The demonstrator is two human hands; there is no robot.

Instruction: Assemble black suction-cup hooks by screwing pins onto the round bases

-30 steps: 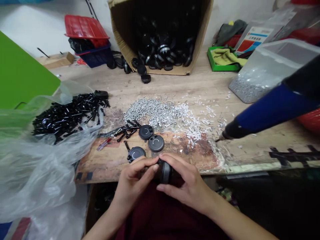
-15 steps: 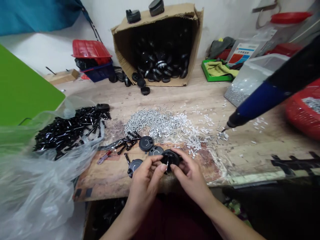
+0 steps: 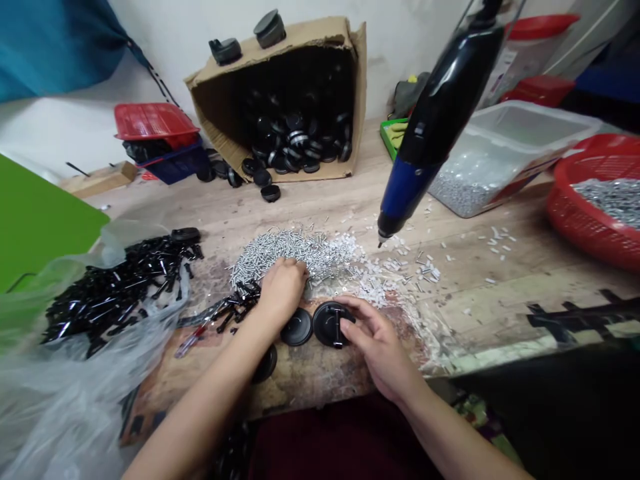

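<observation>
My right hand [image 3: 376,343] grips a black round plastic cap [image 3: 324,325] at its right edge, thumb pressed by a short black bar [image 3: 338,325] lying across the cap. My left hand [image 3: 284,285] reaches to the near edge of a pile of small silver screws [image 3: 257,257]. Its fingers are curled together, and whatever they pinch is hidden. Between the hands lies a second black cap [image 3: 297,328]. A third cap [image 3: 269,365] shows partly behind my left forearm. Small white plastic pieces [image 3: 373,283] lie scattered right of the screws.
A dark blue and black power screwdriver [image 3: 417,150] hangs above the bench, tip downward. Behind is a cardboard box [image 3: 357,100] of black caps. Black handle parts [image 3: 125,280] lie on clear plastic at left, near a small hand screwdriver [image 3: 193,339]. A red basket [image 3: 570,220] holds metal parts.
My left hand has let go of the cap and moved up to the screw pile. The right hand keeps hold of the cap, now with a bar across it. The view has turned rightward; the power screwdriver hangs more upright.
</observation>
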